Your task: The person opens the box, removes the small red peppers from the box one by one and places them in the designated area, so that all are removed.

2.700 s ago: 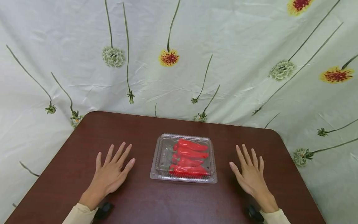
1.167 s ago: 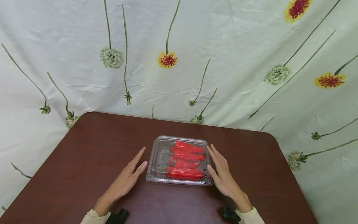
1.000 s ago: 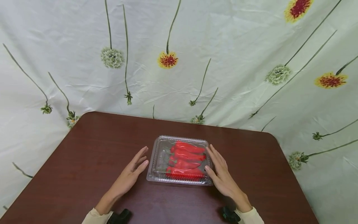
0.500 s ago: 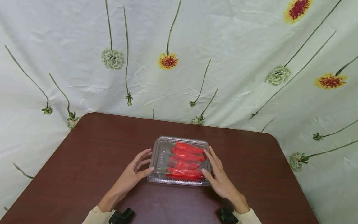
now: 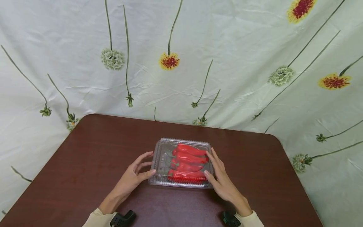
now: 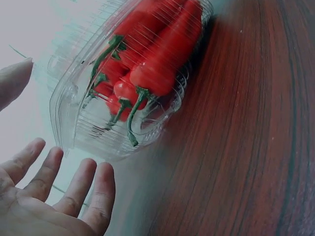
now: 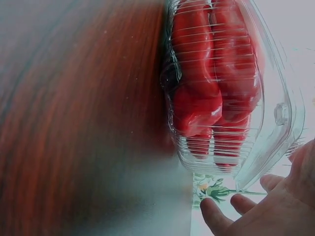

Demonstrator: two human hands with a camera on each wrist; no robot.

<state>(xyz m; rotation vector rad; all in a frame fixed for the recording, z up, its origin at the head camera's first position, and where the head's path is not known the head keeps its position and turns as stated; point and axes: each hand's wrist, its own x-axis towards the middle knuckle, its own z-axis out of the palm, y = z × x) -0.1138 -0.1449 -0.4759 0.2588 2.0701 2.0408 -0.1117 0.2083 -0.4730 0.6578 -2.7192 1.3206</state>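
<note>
Clear plastic clamshell box, rectangular, ribbed along its sides (image 5: 181,185): on the dark reddish-brown wooden bench (image 5: 113,145), between the two bare hands. Lid appears down; base looks flat on the wood.

Inside, four long red peppers with green stems (image 5: 188,157), laid in a row one behind another. Stems point to the person's left, tips right. The load sits toward the right end; the box's left end is mostly bare.

Key relation: box's long axis runs side to side, roughly along the bench's far edge, so each hand faces one short end. Box lies just right of the left hand (image 5: 131,175) and just left of the right hand (image 5: 222,180). Both about equally near the box; right hand nearer the pepper bodies, left faces the stems.

Left fingers: spread, slightly bent, thumb well apart from them; left wrist view puts the fingertips by the rim, thumb standing off. Touch or small gap: cannot tell.

Right fingers: long and spread, nothing pinched that I can see. From the head, thumb and forefinger overlap the lid's right edge; contact pressure cannot be judged. Right wrist view: fingertips beside the clear rim.
</note>
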